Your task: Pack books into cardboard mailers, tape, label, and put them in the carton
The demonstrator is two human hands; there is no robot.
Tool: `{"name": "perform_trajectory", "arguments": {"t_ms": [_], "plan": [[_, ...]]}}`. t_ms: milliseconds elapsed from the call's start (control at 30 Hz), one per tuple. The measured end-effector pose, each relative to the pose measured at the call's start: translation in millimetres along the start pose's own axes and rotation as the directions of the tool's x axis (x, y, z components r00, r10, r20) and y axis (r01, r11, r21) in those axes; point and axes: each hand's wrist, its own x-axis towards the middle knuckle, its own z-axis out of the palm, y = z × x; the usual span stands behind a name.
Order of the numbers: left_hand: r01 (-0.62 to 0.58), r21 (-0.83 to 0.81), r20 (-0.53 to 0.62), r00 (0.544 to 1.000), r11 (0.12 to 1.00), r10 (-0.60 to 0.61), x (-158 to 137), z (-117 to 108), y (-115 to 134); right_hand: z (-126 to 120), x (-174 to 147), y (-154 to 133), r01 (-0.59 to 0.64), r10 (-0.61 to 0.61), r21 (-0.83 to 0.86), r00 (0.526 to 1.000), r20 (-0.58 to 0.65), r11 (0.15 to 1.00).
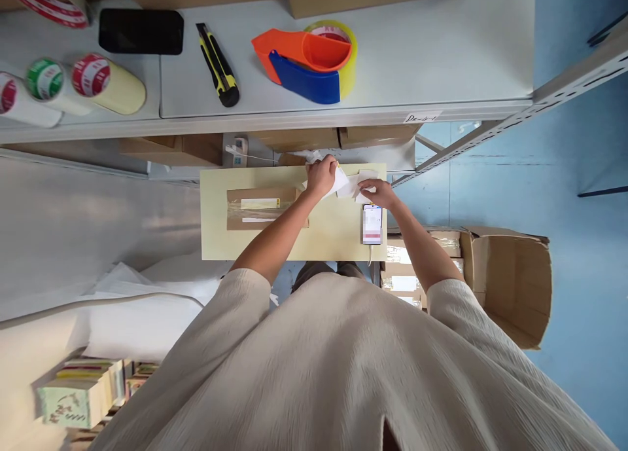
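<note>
My left hand [321, 176] is closed on a white paper slip [339, 181], which slants down to the right from the fingers. To its right, my right hand [377, 193] pinches another white slip [366, 176] near the far edge of the pale yellow table [216, 245]. A phone [371, 224] with a lit screen and a cable lies just below my right hand. Left of my left forearm, a taped cardboard box [240, 215] bears white labels and is partly hidden by the arm.
Above the table, a grey shelf [441, 58] holds a tape dispenser [309, 65], a utility knife [218, 65], a black phone [141, 31] and several tape rolls [110, 84]. An open carton [515, 284] stands at right; books [81, 392] are at lower left.
</note>
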Motion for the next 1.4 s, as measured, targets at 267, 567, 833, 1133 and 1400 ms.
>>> {"name": "perform_trajectory", "arguments": {"t_ms": [267,567,833,1133,1400], "plan": [[0.043,-0.236,-0.064,0.996,0.971,-0.06,-9,-21,-18,10,-6,-45,0.088,-0.079,0.158,0.995,-0.065,0.984],[0.123,-0.444,-0.215,0.947,0.888,-0.238,-47,-71,-59,57,-31,-122,-0.026,-0.006,0.501,0.998,0.062,0.865],[0.109,-0.781,-0.195,0.893,0.615,-0.405,-96,-120,-111,118,-51,-213,0.041,-0.066,0.528,0.997,0.03,0.848],[-0.105,-0.426,-0.454,0.884,0.899,-0.112,-179,-190,-184,195,-52,-294,0.143,-0.145,0.445,0.989,-0.03,0.884],[-0.314,-0.573,-0.328,0.935,0.757,0.139,-224,-212,-212,242,-55,-345,0.189,-0.192,0.314,0.981,-0.021,0.931]]}}
